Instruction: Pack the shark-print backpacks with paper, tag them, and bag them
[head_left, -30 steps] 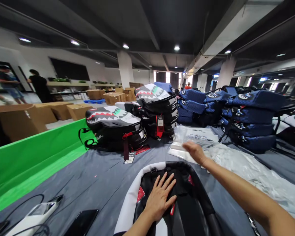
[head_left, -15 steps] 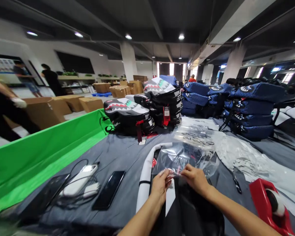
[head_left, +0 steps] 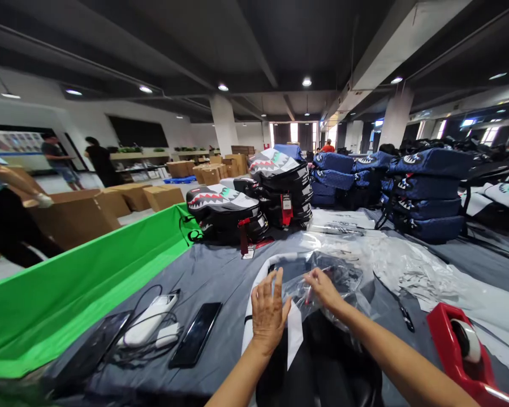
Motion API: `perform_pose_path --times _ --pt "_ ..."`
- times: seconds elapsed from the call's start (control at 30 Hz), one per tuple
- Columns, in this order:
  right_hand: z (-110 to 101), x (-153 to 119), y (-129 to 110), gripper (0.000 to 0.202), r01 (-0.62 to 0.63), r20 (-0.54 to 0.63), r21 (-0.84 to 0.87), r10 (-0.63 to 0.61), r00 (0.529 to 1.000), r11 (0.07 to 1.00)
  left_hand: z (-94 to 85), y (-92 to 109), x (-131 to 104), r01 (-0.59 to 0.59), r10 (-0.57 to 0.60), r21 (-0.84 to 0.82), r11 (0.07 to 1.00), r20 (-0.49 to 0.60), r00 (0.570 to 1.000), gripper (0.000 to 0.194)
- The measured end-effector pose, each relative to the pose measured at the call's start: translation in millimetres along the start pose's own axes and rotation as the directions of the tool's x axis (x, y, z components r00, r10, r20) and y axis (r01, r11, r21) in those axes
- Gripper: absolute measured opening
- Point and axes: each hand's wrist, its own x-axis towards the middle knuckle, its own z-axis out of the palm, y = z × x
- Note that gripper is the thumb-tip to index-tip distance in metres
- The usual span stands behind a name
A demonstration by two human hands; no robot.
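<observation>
A black backpack (head_left: 322,362) with white side trim lies on the grey table cover in front of me. Over its top end is a crumpled clear plastic bag (head_left: 343,277). My left hand (head_left: 268,311) is spread out over the backpack's left edge, fingers up, holding nothing. To its right, my right hand (head_left: 324,288) pinches the plastic bag between thumb and fingers. A white paper tag (head_left: 294,333) lies on the backpack just below both hands.
At left lie a black phone (head_left: 195,334) and a white charger with cables (head_left: 150,321). A red tape dispenser (head_left: 462,345) stands at right. Farther back are shark-print backpacks (head_left: 224,212), stacked blue backpacks (head_left: 432,192) and loose clear bags (head_left: 407,260). A green barrier (head_left: 89,282) borders the left.
My left hand has let go of the plastic and opened, rising slightly to the left. My right hand still pinches the bag, which is now bunched farther right. The camera view has shifted a little.
</observation>
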Motion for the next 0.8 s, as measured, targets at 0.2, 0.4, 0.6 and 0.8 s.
perform_pose_path --times 0.2,0.4,0.6,0.8 --pt "-34.5 -20.7 -18.6 0.024 0.234 0.126 -0.776 -0.219 0.968 0.586 25.5 -48.4 20.2 0.134 -0.135 -0.043 0.990 -0.013 0.991 0.027" --pt "-110.7 -24.2 30.6 0.019 -0.025 -0.116 -0.835 -0.133 0.984 0.549 38.3 -68.6 -1.4 -0.211 0.209 -0.009 0.977 -0.122 0.970 0.043" --pt "-120.1 -17.2 29.0 0.024 -0.151 -0.350 -0.154 0.089 0.932 0.977 50.5 -21.7 -11.0 -0.300 0.293 0.080 0.950 0.089 0.952 0.039" --pt "-127.3 -52.4 45.6 0.020 0.080 0.032 -0.553 -0.074 0.997 0.829 8.6 -49.4 21.3 0.136 -0.134 0.006 0.991 -0.150 0.980 0.040"
